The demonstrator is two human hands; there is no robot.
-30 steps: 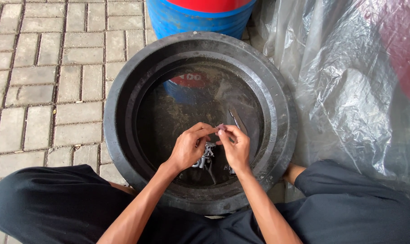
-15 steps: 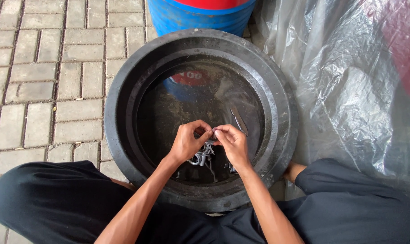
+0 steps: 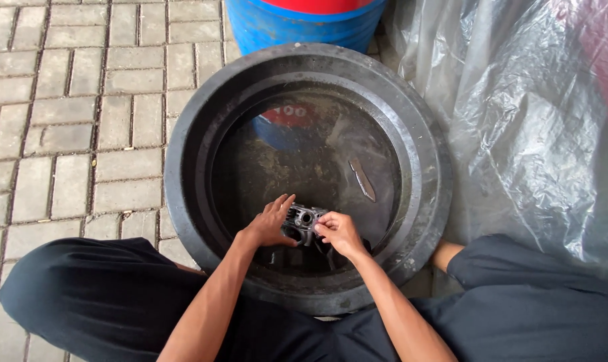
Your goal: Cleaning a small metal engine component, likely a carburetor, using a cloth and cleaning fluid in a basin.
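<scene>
A small grey metal part [image 3: 302,222] with round holes is held low over dark water in a big round black basin [image 3: 430,201]. My left hand [image 3: 269,224] grips its left side, fingers stretched upward along it. My right hand [image 3: 339,231] pinches its right side with closed fingers. Both hands are at the near side of the basin. A thin flat blade-like piece [image 3: 362,179] lies in the water to the right, apart from the hands.
A blue drum [image 3: 297,23] stands right behind the basin and is mirrored in the water. Crumpled clear plastic sheeting [image 3: 518,121] covers the right side. Grey paving bricks [image 3: 69,121] lie to the left. My knees in black trousers [image 3: 96,302] flank the basin.
The hands have turned the metal part so its holed face shows upward. My left fingers have spread out along it; both hands stay at the same spot in the basin.
</scene>
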